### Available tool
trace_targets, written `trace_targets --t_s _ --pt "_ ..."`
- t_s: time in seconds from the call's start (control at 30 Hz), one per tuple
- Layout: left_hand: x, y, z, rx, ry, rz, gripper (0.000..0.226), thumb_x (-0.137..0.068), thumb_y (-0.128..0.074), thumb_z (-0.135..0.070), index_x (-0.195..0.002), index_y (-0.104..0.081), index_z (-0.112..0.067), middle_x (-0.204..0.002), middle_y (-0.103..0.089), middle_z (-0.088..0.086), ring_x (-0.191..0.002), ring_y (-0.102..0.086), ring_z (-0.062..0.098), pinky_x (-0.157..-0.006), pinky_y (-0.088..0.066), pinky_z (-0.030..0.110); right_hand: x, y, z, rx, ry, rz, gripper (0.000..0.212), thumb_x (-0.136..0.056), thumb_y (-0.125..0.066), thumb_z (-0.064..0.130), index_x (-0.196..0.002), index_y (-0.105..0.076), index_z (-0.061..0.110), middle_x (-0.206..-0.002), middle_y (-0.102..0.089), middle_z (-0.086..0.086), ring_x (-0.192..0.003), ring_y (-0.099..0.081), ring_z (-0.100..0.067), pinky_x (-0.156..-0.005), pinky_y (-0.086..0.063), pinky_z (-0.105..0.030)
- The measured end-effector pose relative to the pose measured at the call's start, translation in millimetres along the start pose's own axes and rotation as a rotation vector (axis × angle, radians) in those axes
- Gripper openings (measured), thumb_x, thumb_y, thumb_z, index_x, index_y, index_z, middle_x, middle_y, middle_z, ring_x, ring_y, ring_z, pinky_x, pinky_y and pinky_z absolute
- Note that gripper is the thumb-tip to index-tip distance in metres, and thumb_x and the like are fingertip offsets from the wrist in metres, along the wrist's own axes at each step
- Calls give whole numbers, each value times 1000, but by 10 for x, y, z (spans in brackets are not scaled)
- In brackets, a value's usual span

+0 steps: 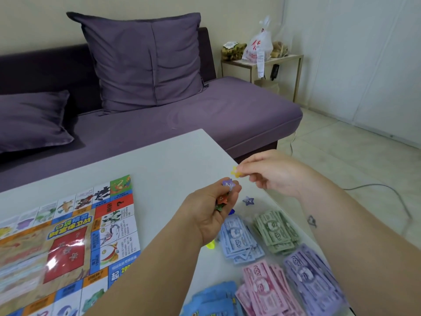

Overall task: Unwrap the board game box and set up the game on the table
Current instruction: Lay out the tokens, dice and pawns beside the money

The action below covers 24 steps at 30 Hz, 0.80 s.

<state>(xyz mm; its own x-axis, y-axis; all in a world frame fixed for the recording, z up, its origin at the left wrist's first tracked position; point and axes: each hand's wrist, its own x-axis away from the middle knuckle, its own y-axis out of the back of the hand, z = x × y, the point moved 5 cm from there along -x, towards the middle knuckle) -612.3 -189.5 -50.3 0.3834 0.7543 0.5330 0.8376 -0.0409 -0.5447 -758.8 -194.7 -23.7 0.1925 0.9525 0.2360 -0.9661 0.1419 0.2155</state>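
Surface: white rectangular table (159, 160), its far corner pointing toward the sofa.
- Glossy, colourful printed game board (68, 242), unfolded flat on the table's left part.
- Paper play money in loose piles on the right part: pale blue notes (239, 238), green notes (276, 232), pink notes (262, 286), lilac notes (312, 277), and bright blue notes (214, 299) at the near edge.
- One small purple star token marked "2" (248, 201), lying flat on the table beyond the money.

Hands, both raised above the table near the money:
- Left hand (211, 208): cupped round a cluster of small coloured star tokens (228, 184), a purple one uppermost at the fingertips.
- Right hand (271, 174): thumb and fingertips pinching a single yellow star token (235, 172), just beside the left hand's fingertips.

Room:
- Purple fabric sofa (205, 115) behind the table, with a large upright purple cushion (145, 60) and a smaller flat purple cushion (32, 117).
- Pale-framed side table (296, 57) beside the sofa, bearing a white plastic bag (258, 46).
- Pale tiled floor (353, 151) with a grey cable (376, 185) lying across it.
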Motion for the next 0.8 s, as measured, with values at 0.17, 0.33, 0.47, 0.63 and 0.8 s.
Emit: trace_targets --t_s 0.17,0.33,0.47,0.63,0.8 --pt "-35 120 -66 -96 -31 -80 9 -89 -56 5 -84 -63 5 -69 -70 16 -70 -66 17 -58 -56 20 -33 45 -34 286 113 -120 5 -81 -70 21 -78 -74 21 -74 -72 10 -63 -48 -11 -58 -38 -21" --pt "-88 207 -184 -161 -58 -134 5 -88 -58 1 -86 -63 2 -64 -70 12 -58 -66 12 -50 -54 16 -214 -105 -110 517 108 -154 12 -79 -69 19 -70 -72 26 -78 -72 6 -83 -67 -15 -78 -52 -30" --pt "-153 213 -244 -199 -55 -131 6 -90 -58 -2 -88 -63 1 -63 -69 10 -55 -65 10 -44 -51 15 -325 -104 -207 648 63 -178 10 -79 -66 23 -74 -74 22 -84 -72 4 -85 -65 -19 -85 -52 -37" --pt "-225 168 -247 -244 -41 -117 6 -89 -59 -2 -88 -63 2 -73 -68 11 -54 -65 8 -42 -48 13 -227 23 11 565 152 -252 23 -87 -56 25 -70 -70 16 -70 -64 -8 -73 -54 -33 -60 -44 -31" --pt "-224 76 -209 -270 -13 -82 6 -90 -59 -2 -88 -62 2 -74 -67 11 -51 -65 8 -41 -47 12 -128 -17 -10 658 58 30 13 -83 -68 30 -80 -71 18 -84 -71 4 -69 -56 -9 -62 -42 -22"
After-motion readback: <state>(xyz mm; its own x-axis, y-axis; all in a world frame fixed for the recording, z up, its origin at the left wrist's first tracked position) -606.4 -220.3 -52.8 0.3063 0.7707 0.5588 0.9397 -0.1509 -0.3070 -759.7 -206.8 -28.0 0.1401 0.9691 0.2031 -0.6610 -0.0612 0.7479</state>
